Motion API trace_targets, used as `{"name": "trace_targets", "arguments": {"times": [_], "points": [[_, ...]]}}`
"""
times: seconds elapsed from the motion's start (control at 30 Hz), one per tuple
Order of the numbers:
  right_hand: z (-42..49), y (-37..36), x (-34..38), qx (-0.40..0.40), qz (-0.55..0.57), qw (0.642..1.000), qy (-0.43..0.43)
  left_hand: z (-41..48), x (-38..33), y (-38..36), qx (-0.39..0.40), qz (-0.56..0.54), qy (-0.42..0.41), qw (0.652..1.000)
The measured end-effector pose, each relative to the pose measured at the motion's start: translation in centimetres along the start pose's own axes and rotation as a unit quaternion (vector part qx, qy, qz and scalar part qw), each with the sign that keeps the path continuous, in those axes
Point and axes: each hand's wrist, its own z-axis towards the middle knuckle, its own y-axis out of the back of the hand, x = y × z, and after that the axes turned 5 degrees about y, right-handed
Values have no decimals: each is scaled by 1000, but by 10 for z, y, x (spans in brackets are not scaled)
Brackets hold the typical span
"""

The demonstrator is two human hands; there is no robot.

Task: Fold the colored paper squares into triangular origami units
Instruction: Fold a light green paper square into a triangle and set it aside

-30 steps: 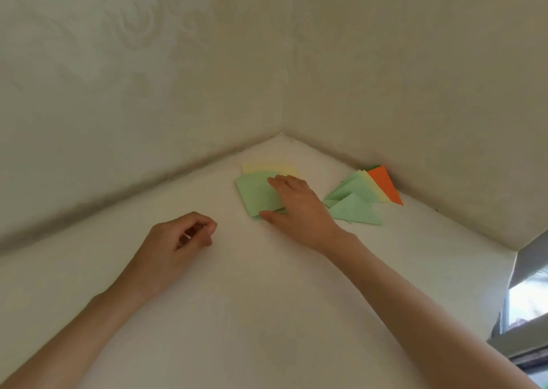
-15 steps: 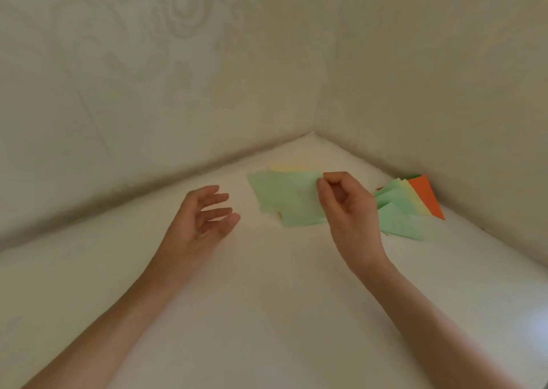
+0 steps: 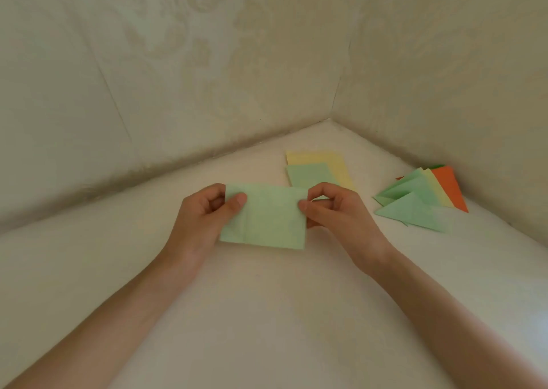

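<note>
Above the white desk [image 3: 267, 314], 2 hands pinch a green paper [image 3: 267, 216] by its upper corners: the left hand [image 3: 204, 219] at the left, the right hand [image 3: 335, 213] at the right. Its long side runs left to right. Flat sheets [image 3: 338, 163] and folded triangles [image 3: 415, 207] lie beyond it.

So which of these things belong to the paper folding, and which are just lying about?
Job: pale green paper square pinched by left hand and right hand; flat green and yellow sheets; folded paper triangles.
Lying about: only the white tabletop, patterned wall.
</note>
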Motion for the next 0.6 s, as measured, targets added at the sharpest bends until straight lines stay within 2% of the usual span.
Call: {"name": "trace_targets", "arguments": {"times": [0.07, 0.13, 0.2, 0.27, 0.37, 0.5, 0.53, 0.6], "points": [[-3, -1, 2, 81, -15, 997, -13, 2, 0, 1, -67, 19, -26, 997], [-5, -2, 1, 116, -37, 992, -21, 4, -1, 5, -124, 41, -37, 991], [-5, -3, 0, 98, -62, 993, -2, 6, -2, 12, -133, 61, -36, 989], [-4, 0, -5, 71, -137, 984, 84, 8, -3, 14, -95, 84, -33, 991], [-4, 2, -12, 133, -268, 930, 215, 5, -2, 10, -34, 113, -43, 992], [1, 2, -20, 196, -345, 877, 271, 3, 3, 6, -7, 195, -66, 979], [2, 4, -21, 205, -365, 864, 278, 4, 6, 8, -19, 233, -83, 969], [5, 8, -27, 212, -416, 826, 316, 4, 8, 10, -55, 373, -168, 911]]}}
